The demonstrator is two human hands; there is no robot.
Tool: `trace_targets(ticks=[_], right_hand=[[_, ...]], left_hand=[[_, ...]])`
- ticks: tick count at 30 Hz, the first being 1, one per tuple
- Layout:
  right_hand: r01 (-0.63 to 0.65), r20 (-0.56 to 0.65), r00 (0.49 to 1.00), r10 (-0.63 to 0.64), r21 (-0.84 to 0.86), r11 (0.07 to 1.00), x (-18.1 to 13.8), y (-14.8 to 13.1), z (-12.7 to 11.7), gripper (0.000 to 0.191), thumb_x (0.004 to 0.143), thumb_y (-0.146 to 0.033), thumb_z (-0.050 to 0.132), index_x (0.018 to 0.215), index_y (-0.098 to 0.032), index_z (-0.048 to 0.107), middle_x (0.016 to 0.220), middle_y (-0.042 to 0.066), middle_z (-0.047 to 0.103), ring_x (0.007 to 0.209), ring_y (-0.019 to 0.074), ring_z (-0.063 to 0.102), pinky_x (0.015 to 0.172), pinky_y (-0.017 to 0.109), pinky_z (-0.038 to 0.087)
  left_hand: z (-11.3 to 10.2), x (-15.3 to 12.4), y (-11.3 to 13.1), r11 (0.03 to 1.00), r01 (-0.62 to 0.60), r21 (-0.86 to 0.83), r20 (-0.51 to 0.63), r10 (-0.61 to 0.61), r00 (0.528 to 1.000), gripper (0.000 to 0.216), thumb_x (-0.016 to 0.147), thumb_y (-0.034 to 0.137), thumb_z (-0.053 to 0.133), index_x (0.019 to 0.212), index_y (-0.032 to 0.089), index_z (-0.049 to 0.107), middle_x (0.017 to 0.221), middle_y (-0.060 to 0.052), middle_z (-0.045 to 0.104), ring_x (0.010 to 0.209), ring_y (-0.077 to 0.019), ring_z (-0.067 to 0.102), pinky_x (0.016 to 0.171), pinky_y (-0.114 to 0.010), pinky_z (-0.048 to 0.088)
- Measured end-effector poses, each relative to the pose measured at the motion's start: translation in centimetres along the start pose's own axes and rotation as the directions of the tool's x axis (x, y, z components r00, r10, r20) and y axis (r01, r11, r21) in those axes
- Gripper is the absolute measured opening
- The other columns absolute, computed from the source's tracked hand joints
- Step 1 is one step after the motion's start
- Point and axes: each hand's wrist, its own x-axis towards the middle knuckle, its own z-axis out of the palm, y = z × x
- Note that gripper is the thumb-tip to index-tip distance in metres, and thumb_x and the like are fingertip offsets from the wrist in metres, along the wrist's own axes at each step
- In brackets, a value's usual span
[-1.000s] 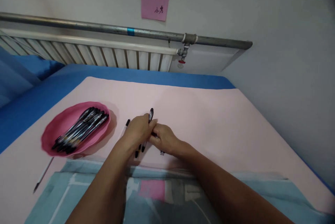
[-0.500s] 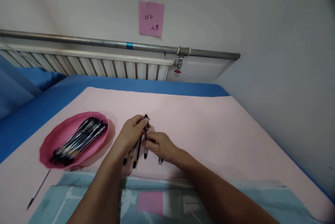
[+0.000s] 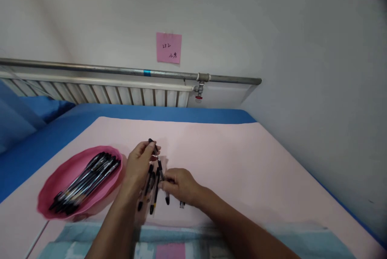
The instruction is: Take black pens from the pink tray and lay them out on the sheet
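Note:
My left hand [image 3: 139, 165] pinches the upper end of a black-capped clear pen [image 3: 159, 168], held nearly upright above the pink sheet [image 3: 229, 162]. My right hand [image 3: 179, 185] is closed around the lower part of the same pen. Two more pens [image 3: 151, 190] lie on the sheet just below my hands. A small loose pen part [image 3: 182, 204] lies beside my right wrist. To the left, a pink oval dish [image 3: 60, 178] holds several black pens [image 3: 87, 178].
The pink sheet covers a blue surface [image 3: 60, 126] that runs to a white radiator [image 3: 99, 93] and a metal pipe [image 3: 121, 69] along the wall. A pink note [image 3: 168, 47] is stuck on the wall. A patterned teal cloth [image 3: 169, 247] lies at the near edge.
The camera has tilted upward, so everything sits lower in the frame. My hands have turned the pen from slanted to nearly upright and drawn slightly apart along it.

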Motion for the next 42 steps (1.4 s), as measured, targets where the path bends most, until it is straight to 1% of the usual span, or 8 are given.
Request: trace_targets(ticks=[4, 6, 9, 14, 18, 25, 34, 42], right_hand=[[-0.003, 0.006, 1.0, 0.004, -0.022, 1.0, 0.1, -0.3, -0.2, 0.023, 0.075, -0.032, 0.054, 0.058, -0.017, 0.05, 0.058, -0.005, 0.048, 0.055, 0.0075, 0.043, 0.05, 0.018, 0.028], [-0.013, 0.0, 1.0, 0.013, -0.005, 1.0, 0.1, -0.3, -0.1, 0.023, 0.075, -0.031, 0.054, 0.058, -0.017, 0.049, 0.059, -0.005, 0.049, 0.055, 0.0076, 0.043, 0.051, 0.018, 0.029], [-0.031, -0.023, 0.999, 0.032, 0.056, 0.998, 0.1, 0.0, 0.1, 0.023, 0.075, -0.031, 0.053, 0.058, -0.017, 0.048, 0.058, -0.006, 0.047, 0.055, 0.0072, 0.042, 0.05, 0.018, 0.029], [-0.043, -0.024, 0.999, 0.049, 0.201, 0.979, 0.1, 0.5, 0.2, 0.019, 0.077, -0.03, 0.052, 0.063, -0.017, 0.051, 0.058, -0.005, 0.045, 0.056, 0.0074, 0.043, 0.051, 0.018, 0.033], [0.007, -0.028, 1.0, 0.001, 0.291, 0.957, 0.2, 0.7, 0.1, 0.012, 0.077, -0.025, 0.049, 0.073, -0.017, 0.057, 0.064, -0.004, 0.049, 0.059, 0.0083, 0.044, 0.055, 0.02, 0.037], [-0.031, -0.003, 0.999, 0.035, 0.348, 0.937, 0.1, 0.9, 0.1, 0.014, 0.075, -0.022, 0.048, 0.063, -0.016, 0.052, 0.058, -0.004, 0.048, 0.055, 0.008, 0.044, 0.053, 0.02, 0.038], [-0.03, 0.025, 0.999, 0.022, 0.376, 0.926, 0.2, 1.3, 0.0, 0.012, 0.073, -0.02, 0.048, 0.061, -0.016, 0.049, 0.057, -0.005, 0.044, 0.056, 0.0082, 0.042, 0.051, 0.019, 0.036], [-0.02, 0.022, 1.0, 0.014, 0.286, 0.958, 0.2, 1.2, 0.0, 0.015, 0.074, -0.023, 0.048, 0.062, -0.016, 0.05, 0.058, -0.004, 0.045, 0.057, 0.0082, 0.042, 0.052, 0.019, 0.035]], left_hand=[[-0.3, 0.3, 0.4, 0.985, 0.026, -0.171, -0.126, -0.048, 0.991, 0.031, 0.066, 0.041, 0.061, 0.085, 0.016, 0.057, 0.075, -0.003, 0.064, 0.066, -0.0146, 0.061, 0.059, -0.027, 0.047], [-0.2, 0.3, 0.5, 0.955, 0.098, -0.279, -0.088, -0.127, 0.988, 0.031, 0.063, 0.035, 0.065, 0.086, 0.016, 0.056, 0.073, -0.001, 0.063, 0.063, -0.0131, 0.061, 0.056, -0.025, 0.047], [0.0, 0.1, 0.6, 0.897, 0.244, -0.368, 0.06, -0.239, 0.969, 0.031, 0.059, 0.03, 0.068, 0.082, 0.016, 0.054, 0.063, 0.003, 0.058, 0.05, -0.0077, 0.054, 0.045, -0.019, 0.041], [0.4, -0.5, 0.2, 0.918, 0.332, -0.219, 0.273, -0.269, 0.924, 0.028, 0.06, 0.034, 0.069, 0.07, 0.016, 0.051, 0.044, 0.01, 0.039, 0.034, -0.0022, 0.032, 0.032, -0.014, 0.022], [0.6, -0.7, -0.1, 0.935, 0.342, -0.099, 0.348, -0.289, 0.892, 0.029, 0.063, 0.038, 0.066, 0.076, 0.015, 0.055, 0.046, 0.009, 0.041, 0.032, -0.0009, 0.028, 0.031, -0.014, 0.017], [0.3, -0.5, -0.3, 0.934, 0.346, -0.092, 0.37, -0.29, 0.883, 0.031, 0.063, 0.04, 0.064, 0.08, 0.014, 0.058, 0.047, 0.009, 0.041, 0.032, -0.0004, 0.026, 0.032, -0.015, 0.015], [0.1, -0.6, 0.0, 0.931, 0.364, -0.013, 0.451, -0.32, 0.833, 0.038, 0.065, 0.042, 0.063, 0.09, 0.014, 0.06, 0.045, 0.01, 0.036, 0.033, -0.0004, 0.023, 0.034, -0.015, 0.012], [0.2, -0.5, -0.4, 0.953, 0.301, -0.018, 0.42, -0.266, 0.868, 0.031, 0.066, 0.04, 0.063, 0.082, 0.013, 0.059, 0.044, 0.011, 0.031, 0.033, -0.0015, 0.023, 0.034, -0.017, 0.014]])
